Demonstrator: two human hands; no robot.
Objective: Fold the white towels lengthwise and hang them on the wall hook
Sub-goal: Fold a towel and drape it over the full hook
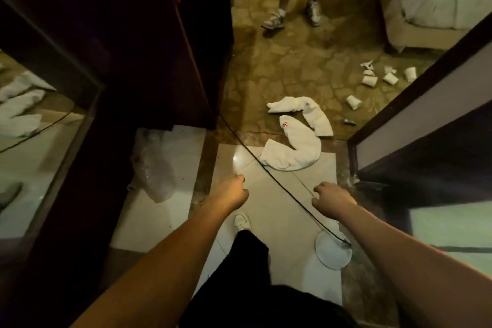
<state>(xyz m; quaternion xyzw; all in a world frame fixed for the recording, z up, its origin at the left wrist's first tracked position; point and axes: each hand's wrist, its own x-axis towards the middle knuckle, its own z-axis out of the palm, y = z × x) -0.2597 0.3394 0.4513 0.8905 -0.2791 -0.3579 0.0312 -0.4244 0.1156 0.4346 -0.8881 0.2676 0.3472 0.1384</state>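
Doorway between tiled bathroom floor and patterned brown stone-look floor point(292, 61), which fills the upper centre of the frame. Dark wooden cabinet point(149, 42) stands tall at upper left; dark-framed open door point(415, 120) at right edge.

Two crumpled white cotton towels point(295, 146) lie on the floor at centre right, one curled over the threshold onto the pale glossy tiles point(279, 208), the other just beyond it and touching it. The nearer one carries a small red mark. Neither is folded; no wall hook is in view.

Clear plastic bag point(154, 168) sits left of centre on the tiles. Round white disc point(332, 251) lies lower right, with a thin black cable point(266, 168) running up to it diagonally. Scattered white paper cups point(378, 77) at upper right.

Left hand point(234, 192) and right hand point(332, 197) both reach forward at mid frame, fingers loosely curled, holding nothing, well short of the towels.

Judgement: step in hand is the pick-up; nothing of the task is done. Next move calls for a step forward and a bend, taking the nearer towel by its edges clear of the cable, then shaking it out flat for the lengthwise fold.
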